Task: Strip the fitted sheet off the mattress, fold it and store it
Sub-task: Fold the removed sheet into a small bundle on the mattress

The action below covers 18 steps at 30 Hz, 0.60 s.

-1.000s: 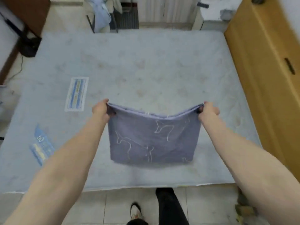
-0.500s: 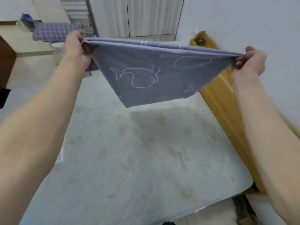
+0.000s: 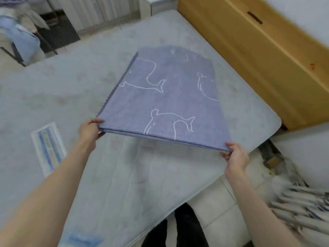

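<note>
Evenly and softly lit, moderately bright, with no glare and only a faint diffuse shadow on the mattress (image 3: 74,90) just under the raised near edge of the folded sheet (image 3: 165,97). Sharpest around the sheet's white line drawings; softer and smeared by motion blur well away from it, worst in the pale streaked clutter to the lower right and the hanging clothes to the upper left. Bowed by wide-angle distortion toward the frame edges, bending the wooden headboard (image 3: 258,56) beyond the sheet's right side.

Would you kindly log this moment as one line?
stage: folding | left hand: pinching near corner of folded sheet | right hand: pinching other near corner | mattress: bare
</note>
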### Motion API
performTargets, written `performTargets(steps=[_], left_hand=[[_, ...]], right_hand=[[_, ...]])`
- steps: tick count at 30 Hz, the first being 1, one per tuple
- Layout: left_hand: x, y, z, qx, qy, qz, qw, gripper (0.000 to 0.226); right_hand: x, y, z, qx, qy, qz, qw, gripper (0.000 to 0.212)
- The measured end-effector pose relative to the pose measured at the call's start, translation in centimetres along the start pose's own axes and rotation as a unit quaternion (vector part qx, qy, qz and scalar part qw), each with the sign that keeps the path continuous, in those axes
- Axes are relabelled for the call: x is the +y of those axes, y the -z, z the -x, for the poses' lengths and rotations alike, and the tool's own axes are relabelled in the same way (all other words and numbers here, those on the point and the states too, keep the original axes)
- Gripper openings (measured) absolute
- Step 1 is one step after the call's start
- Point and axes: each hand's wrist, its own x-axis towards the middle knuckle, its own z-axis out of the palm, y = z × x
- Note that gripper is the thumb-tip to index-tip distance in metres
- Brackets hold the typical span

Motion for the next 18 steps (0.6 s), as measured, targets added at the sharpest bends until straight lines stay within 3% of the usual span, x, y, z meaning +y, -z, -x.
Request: performTargets(steps=[5, 9, 13, 18], left_hand=[[-16.8, 2.2, -5.4, 0.009, 0.048, -0.156, 0.987, 0.046], [-28.0, 5.0, -7.6, 0.012, 0.064, -0.251, 0.966, 0.049], [-35.6, 8.7, -6.8, 0.031, 0.071, -0.355, 0.932, 0.05], [-39.7, 12.3, -5.1, 0.031, 0.089, -0.439, 0.893, 0.049]], right_hand=[[19.5, 5.2, -0.6, -0.071, -0.074, 0.181, 0.978, 0.027], [31.3, 7.9, -0.3, -0.067, -0.16, 0.251, 0.952, 0.028], [38.6, 9.7, 1.8, -0.046, -0.22, 0.317, 0.921, 0.033], [41.9, 10.6, 4.6, -0.049, -0.27, 0.42, 0.865, 0.034]])
